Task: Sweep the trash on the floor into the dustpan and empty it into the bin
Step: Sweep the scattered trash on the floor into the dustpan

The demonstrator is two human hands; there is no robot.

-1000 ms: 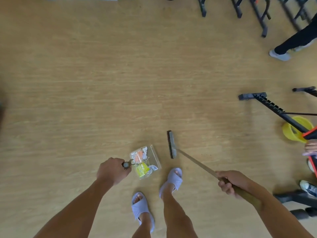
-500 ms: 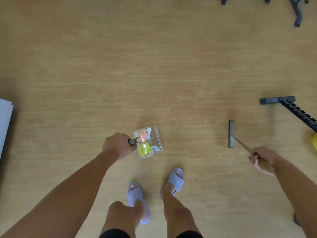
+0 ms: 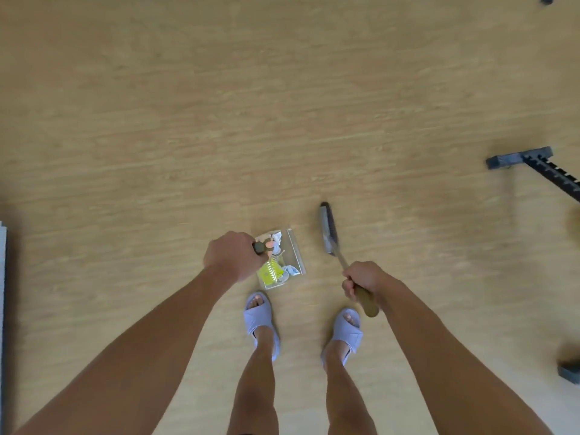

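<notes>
Broom nearer dustpan; trash blurred

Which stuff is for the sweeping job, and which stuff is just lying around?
For the job:
- clear plastic dustpan, in the left hand
- yellow and white trash inside it
- dark brush with wooden handle, in the right hand

Just around:
- black notched metal stand leg
- white object at left edge

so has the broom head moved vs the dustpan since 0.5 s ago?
Yes. The broom head has swung in leftward and now sits just right of the dustpan, well away from the black stand foot it was near before.
</notes>
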